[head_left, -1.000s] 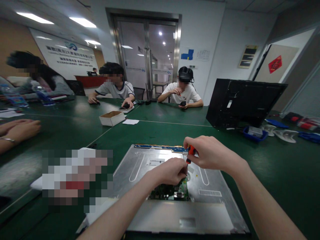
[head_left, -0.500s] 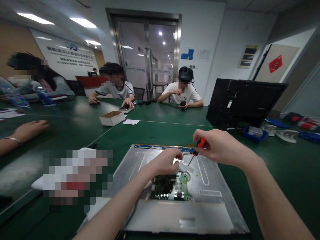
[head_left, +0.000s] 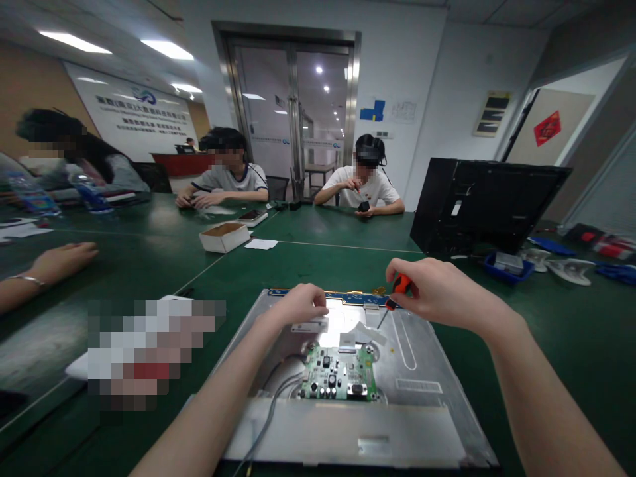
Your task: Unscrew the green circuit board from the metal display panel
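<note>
The metal back of a display panel (head_left: 417, 411) lies on the table in front of me. A green circuit board (head_left: 342, 374) sits at its middle, with grey cables running from its left side. My right hand (head_left: 430, 288) grips an orange and black screwdriver (head_left: 400, 285), whose tip points down beside a loose strip of whitish tape (head_left: 370, 332) above the board. Over the panel's upper left, my left hand (head_left: 298, 306) has loosely bent fingers, slightly apart, and nothing shows in them. A white label (head_left: 311, 326) is just below it.
At right stands a black monitor (head_left: 491, 205), with a blue tray (head_left: 509, 266) holding a small box. An open white box (head_left: 224, 237) and paper (head_left: 261, 244) lie beyond the panel. Another person's hand (head_left: 64, 260) rests at left. Two people sit across the table.
My left hand has let go of the whitish tape and moved left, uncovering the circuit board. My right hand and the screwdriver have barely moved. One person across has drawn a hand back from a phone.
</note>
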The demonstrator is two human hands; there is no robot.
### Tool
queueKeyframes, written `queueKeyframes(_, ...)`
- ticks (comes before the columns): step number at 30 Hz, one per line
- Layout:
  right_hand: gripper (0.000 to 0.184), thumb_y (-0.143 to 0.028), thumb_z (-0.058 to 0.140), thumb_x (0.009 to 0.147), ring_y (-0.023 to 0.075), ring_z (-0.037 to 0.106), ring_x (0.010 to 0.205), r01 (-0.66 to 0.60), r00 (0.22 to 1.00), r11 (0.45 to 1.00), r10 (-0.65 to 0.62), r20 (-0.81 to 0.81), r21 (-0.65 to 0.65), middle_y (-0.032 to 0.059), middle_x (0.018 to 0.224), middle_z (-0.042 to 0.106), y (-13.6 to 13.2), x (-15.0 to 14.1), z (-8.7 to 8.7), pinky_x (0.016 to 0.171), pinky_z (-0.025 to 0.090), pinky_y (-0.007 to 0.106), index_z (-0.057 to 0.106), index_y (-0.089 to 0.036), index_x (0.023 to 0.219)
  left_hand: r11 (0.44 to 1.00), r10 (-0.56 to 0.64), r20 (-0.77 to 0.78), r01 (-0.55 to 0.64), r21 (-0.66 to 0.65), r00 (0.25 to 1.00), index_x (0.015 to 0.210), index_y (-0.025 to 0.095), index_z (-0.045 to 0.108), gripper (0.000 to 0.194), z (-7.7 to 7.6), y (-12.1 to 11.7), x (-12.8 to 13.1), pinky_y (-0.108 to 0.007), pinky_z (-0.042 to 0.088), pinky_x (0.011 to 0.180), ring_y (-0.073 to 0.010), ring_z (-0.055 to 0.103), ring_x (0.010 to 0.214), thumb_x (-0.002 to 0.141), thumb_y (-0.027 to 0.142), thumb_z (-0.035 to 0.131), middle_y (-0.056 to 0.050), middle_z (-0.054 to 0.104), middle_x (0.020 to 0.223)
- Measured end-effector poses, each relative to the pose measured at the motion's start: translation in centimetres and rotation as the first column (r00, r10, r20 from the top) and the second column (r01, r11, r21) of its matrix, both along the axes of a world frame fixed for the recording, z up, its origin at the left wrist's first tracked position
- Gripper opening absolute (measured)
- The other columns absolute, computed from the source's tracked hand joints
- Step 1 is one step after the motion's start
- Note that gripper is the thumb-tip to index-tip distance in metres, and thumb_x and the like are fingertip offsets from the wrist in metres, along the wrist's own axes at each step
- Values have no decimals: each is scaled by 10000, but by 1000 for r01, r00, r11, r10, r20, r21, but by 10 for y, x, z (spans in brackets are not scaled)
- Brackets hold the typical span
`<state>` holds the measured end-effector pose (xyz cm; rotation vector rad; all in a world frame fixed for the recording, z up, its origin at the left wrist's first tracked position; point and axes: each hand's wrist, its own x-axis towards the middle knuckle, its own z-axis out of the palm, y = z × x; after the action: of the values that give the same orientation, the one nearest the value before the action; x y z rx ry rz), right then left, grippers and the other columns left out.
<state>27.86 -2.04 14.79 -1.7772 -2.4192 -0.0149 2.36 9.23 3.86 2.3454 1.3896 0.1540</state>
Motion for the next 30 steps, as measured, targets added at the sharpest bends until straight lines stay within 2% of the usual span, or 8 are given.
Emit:
queueKeyframes(3,130,-241,718,939,194,668,724,5,1000,1000,-5,8,6,17,847,742,1,1,-1,611,347,260,687,-244,1065,998,-2,-37,0,-57,999,753,194,735,66,-3,0,-2,-270,445,643,-213,674,725,778,250,714,-28,749,779)
queueKeyframes(7,134,-237,726,936,192,665,718,2,1000,1000,-2,2,12,14,845,741,1,3,-2,611,351,258,685,-247,1063,997,-26,-58,21,-79,998,697,193,705,51,-6,-2,1,-263,422,628,-200,657,705,737,173,681,-15,719,728)
queueKeyframes(15,130,-228,728,939,194,689,740,1,1000,1000,-1,-25,22,17,873,756,-2,5,3,623,377,259,685,-244,1061,998,-67,-45,67,2,997,750,192,685,158,-9,-9,11,-279,414,690,-213,645,753,776,52,617,-31,710,782)
queueKeyframes(20,146,-221,730,928,198,697,747,8,1000,999,-7,-27,39,13,876,761,-3,9,4,625,381,261,685,-248,1064,992,-120,-5,120,43,993,778,188,636,235,0,-18,19,-271,361,660,-208,622,787,758,-36,565,-28,692,826)
queueKeyframes(25,148,-217,719,933,191,698,729,3,999,999,0,-54,41,9,881,764,-3,14,4,622,380,263,673,-245,1071,962,-275,79,273,31,958,914,184,657,155,7,-52,37,-250,430,703,-184,628,807,893,45,592,-27,709,915)
queueKeyframes(28,140,-224,712,947,198,702,748,8,999,999,-6,-45,38,18,900,768,-5,15,5,625,386,264,667,-240,1078,925,-380,102,380,21,919,921,193,658,166,0,-81,45,-254,439,726,-183,648,846,888,34,624,-20,731,952)
queueKeyframes(30,132,-228,712,948,200,701,753,3,999,999,-1,-42,33,20,902,768,-7,14,6,623,387,265,665,-240,1070,875,-483,102,476,85,870,933,193,649,192,-9,-98,47,-280,433,742,-207,663,892,857,17,644,-30,737,967)
